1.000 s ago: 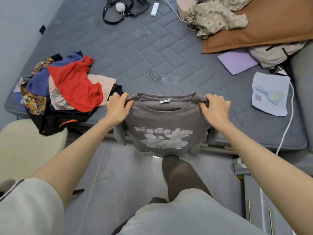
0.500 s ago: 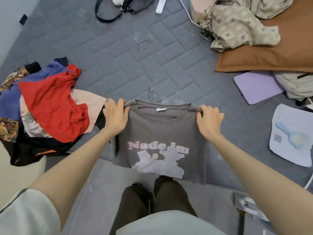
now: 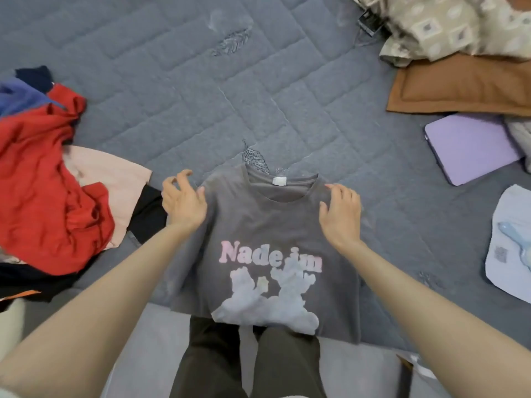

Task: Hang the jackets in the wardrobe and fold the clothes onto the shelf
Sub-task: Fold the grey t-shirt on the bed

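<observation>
Trousers [image 3: 247,366] fill the nearest strip of the view, the person standing at the edge of the bed [image 3: 201,90]. Just beyond them the grey T-shirt [image 3: 267,234] lies print-up on the bed, its hem hanging over the near edge. The left hand [image 3: 184,202] hovers at the shirt's left shoulder and the right hand [image 3: 340,214] at its right shoulder; both have their fingers spread and loosely curled, gripping nothing, though whether the palms touch the cloth cannot be told. Left of the shirt sits the heap of unfolded clothes [image 3: 48,191], its pale and black pieces almost touching the left sleeve. Right of the shirt and well apart lie a purple tablet [image 3: 471,147] and a light blue cloth [image 3: 508,248]; beyond those, a brown pillow [image 3: 465,87].

Likely trouble: with the hem unsupported, the shirt could slide off toward the floor, or the left sleeve could bunch against the heap and spoil the fold.
</observation>
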### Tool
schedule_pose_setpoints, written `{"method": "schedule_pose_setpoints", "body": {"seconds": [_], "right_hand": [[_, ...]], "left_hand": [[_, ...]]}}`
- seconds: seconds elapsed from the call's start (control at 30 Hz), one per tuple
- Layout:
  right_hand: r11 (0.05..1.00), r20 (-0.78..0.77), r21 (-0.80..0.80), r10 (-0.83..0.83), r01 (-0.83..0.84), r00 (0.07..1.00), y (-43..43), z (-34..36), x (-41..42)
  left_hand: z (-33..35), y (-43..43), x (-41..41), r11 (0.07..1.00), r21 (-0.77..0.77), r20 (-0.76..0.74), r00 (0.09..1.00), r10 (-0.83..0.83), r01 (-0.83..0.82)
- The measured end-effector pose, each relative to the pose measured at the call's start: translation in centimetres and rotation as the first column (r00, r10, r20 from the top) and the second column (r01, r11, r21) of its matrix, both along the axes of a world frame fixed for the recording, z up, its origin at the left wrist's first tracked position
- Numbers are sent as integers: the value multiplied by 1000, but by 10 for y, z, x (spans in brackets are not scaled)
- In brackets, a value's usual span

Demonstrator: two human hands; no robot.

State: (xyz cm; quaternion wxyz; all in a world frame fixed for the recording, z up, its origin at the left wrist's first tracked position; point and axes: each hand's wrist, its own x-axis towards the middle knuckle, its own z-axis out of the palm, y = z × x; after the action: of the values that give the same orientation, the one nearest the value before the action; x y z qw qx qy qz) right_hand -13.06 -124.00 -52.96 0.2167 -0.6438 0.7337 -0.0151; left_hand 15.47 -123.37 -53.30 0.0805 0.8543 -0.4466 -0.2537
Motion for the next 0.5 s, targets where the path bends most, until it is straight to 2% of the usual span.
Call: {"method": "schedule_pose_setpoints", "body": {"seconds": [0.17, 0.3, 0.4, 0.5], "right_hand": [[985, 94, 160, 43, -58, 995, 1, -28, 51], [952, 178, 255, 128, -171, 976, -11, -50, 103], [925, 241, 240, 238, -296, 941, -21, -63, 143], [879, 332, 255, 313, -404, 890, -29, -71, 181]], "left_hand": [[-29, 40, 40, 932, 295, -183, 945, 272, -211], [-51, 71, 68, 845, 471, -237, 887, 396, -252], [-67, 86, 76, 804, 498, -201, 859, 470, -324], [-80, 96, 81, 816, 404, -218, 822, 526, -415]]}}
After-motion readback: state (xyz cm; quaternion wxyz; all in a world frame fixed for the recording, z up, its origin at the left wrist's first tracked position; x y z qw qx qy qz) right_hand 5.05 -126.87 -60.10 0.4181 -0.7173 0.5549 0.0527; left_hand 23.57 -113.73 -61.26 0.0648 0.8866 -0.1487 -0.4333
